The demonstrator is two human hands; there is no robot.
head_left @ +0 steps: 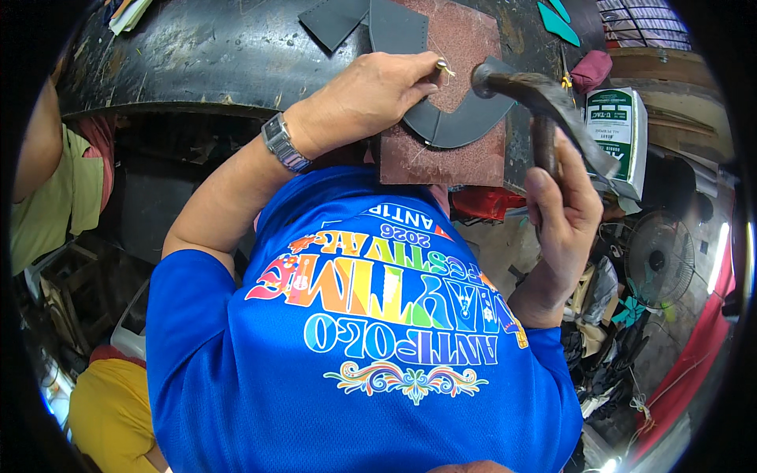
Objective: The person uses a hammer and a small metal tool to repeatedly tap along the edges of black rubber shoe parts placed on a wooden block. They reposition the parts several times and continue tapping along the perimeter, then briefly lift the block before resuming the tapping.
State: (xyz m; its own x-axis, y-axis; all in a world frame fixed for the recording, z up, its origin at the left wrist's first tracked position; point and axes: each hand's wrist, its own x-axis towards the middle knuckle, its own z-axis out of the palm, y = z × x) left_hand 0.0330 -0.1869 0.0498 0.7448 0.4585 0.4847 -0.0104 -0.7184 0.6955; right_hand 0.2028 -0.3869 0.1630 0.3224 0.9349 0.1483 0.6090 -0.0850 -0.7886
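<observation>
My left hand [359,94], with a watch [285,142] on its wrist, reaches over the board from the left. Its thumb and forefinger pinch a small metal piece [441,65] with a shiny round top; its lower part is hidden. Wrapped round the handle of a hammer [544,146] is my right hand [564,197]. The hammer's round face hovers just right of the pinched piece. Below both hands, a curved black leather piece [465,124] lies on a reddish-brown board [441,167]. Another black piece [398,30] overlaps the board's far left part.
The black worktable [213,59] carries a further dark piece [335,24], teal scraps [558,24] and a dark red pouch [591,71]. A white and green can [615,134] stands at the right, near a fan [662,256]. Other people sit at left, one in yellow [110,410].
</observation>
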